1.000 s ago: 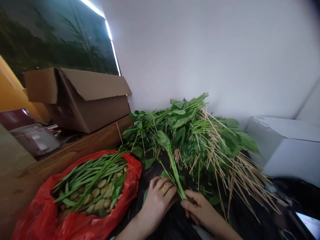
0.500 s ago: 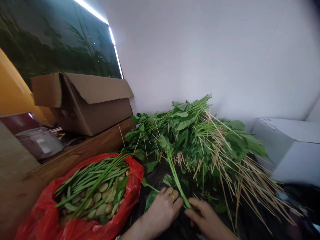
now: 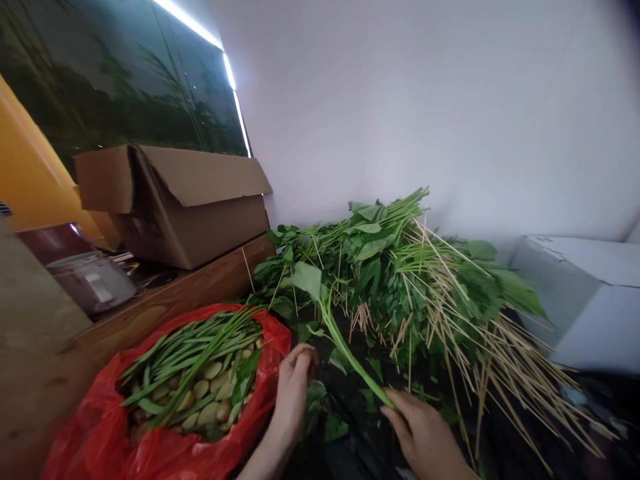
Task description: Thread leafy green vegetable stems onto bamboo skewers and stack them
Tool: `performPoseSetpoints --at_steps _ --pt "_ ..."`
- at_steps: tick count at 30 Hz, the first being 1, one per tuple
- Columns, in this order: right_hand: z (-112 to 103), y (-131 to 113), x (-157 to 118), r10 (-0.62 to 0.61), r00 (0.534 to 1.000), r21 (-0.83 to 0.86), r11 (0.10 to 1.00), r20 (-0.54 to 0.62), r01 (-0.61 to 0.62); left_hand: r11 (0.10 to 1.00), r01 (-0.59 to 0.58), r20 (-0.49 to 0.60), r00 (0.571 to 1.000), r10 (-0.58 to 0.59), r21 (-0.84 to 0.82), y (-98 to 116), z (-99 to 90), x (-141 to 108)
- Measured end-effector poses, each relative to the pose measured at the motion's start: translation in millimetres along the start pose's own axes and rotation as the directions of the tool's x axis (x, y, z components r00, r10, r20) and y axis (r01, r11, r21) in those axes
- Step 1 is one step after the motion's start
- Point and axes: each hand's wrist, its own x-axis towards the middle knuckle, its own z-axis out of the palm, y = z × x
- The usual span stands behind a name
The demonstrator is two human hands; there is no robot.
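My right hand [image 3: 425, 430] grips the lower end of a green leafy stalk [image 3: 350, 357], which slants up and left to a broad leaf at its tip. My left hand [image 3: 297, 373] is apart from the stalk, beside the right rim of a red plastic bag [image 3: 103, 400]; its fingers are curled together, and whatever they hold is too small to make out. Long green beans [image 3: 187, 350] and pale round slices [image 3: 213, 370] fill the bag. Behind my hands lies a heap of leafy greens [image 3: 373, 250] with thin wooden sticks [image 3: 505, 360] poking out on its right.
An open cardboard box [image 3: 215, 230] rests on a wooden surface [image 3: 215, 273] at the left, near a clear tub [image 3: 93, 283]. A white box [image 3: 590, 300] stands at the right. Loose leaves [image 3: 336, 427] lie on the black sheet below my hands.
My left hand has moved left and up, away from the stalk. My right hand has shifted slightly right with the stalk, whose leafy tip now leans further left.
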Motion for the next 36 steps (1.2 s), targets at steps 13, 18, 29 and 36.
performPoseSetpoints --at_steps 13,18,29,36 --pt "4.7 -7.6 -5.6 -0.059 0.998 -0.237 0.97 -0.034 0.049 0.153 -0.868 0.67 0.467 0.577 0.473 -7.3 -15.6 16.5" --pt "5.7 -5.2 -4.1 -0.027 0.999 -0.243 0.969 0.046 0.037 0.021 -0.93 0.733 0.303 0.608 0.367 -7.9 -16.2 23.6" --pt "8.8 -5.1 -0.6 -0.117 0.991 -0.168 0.98 -0.07 0.104 0.641 -0.7 0.313 0.714 0.626 0.314 -4.5 12.9 20.1" --pt "0.3 9.8 -1.3 0.004 1.0 0.156 0.988 0.023 -0.008 0.922 -0.359 -0.259 0.886 0.386 0.147 34.6 -29.7 74.4"
